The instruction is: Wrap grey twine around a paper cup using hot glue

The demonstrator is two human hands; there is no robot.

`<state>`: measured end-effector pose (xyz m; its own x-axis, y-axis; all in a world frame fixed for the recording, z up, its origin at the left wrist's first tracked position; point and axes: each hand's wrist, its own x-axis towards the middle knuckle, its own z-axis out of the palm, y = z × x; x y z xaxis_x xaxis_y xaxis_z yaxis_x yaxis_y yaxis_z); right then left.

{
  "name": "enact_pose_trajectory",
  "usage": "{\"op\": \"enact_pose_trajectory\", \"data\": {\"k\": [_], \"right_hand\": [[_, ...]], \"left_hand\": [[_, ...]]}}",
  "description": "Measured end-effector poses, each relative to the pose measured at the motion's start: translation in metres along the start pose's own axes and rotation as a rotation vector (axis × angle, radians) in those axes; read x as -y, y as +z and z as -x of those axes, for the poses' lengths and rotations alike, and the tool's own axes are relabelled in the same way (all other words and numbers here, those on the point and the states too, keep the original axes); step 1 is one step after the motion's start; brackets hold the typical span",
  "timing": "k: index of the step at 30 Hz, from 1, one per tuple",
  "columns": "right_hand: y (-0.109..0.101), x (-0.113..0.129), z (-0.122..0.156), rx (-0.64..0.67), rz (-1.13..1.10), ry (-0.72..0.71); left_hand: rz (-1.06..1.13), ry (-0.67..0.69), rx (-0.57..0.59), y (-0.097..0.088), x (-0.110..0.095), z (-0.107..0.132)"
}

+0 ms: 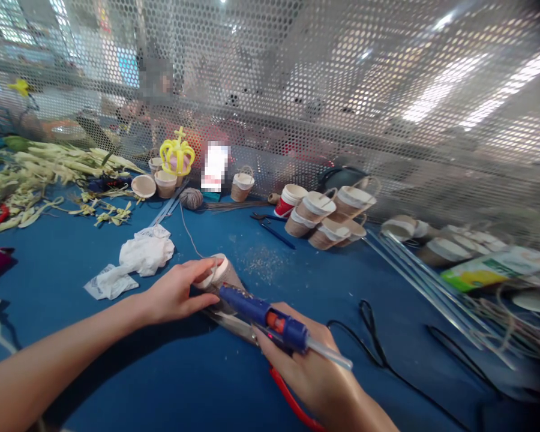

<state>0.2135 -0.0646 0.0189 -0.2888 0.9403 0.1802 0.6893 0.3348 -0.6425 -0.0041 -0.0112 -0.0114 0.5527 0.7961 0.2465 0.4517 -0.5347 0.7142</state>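
Note:
My left hand (pixel 175 291) is closed round a cup wrapped in grey-brown twine (pixel 228 275), which lies tilted with its white mouth toward the far left. A strand of twine runs from the cup to a twine ball (pixel 191 198). A blue hot glue gun (pixel 252 307) is gripped in my right hand (pixel 317 366), its nozzle end close to the cup and my left fingertips. From its rear sticks a clear glue stick (pixel 330 353). Under the gun and hand, partly hidden, are scissors with a red handle (pixel 292 399).
Several twine-wrapped cups (pixel 315 207) stand at the back right, with blue-handled pliers (pixel 274 233) beside them. Clear glue sticks (pixel 427 288) lie to the right, near a black cable (pixel 375 336). Crumpled white tissue (pixel 146 249) is left of the cup. A perforated metal screen (pixel 270 78) borders the table.

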Motion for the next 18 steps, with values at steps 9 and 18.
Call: {"op": "enact_pose_trajectory", "data": {"k": [9,18], "right_hand": [[-0.013,0.0,-0.012,-0.067,-0.105,0.162],[-0.042,-0.028,-0.043,-0.172,-0.335,0.413]], "left_hand": [[0.017,-0.044,-0.006,0.001,-0.002,0.0],[0.002,-0.104,-0.002,0.002,0.0,-0.001]]}}
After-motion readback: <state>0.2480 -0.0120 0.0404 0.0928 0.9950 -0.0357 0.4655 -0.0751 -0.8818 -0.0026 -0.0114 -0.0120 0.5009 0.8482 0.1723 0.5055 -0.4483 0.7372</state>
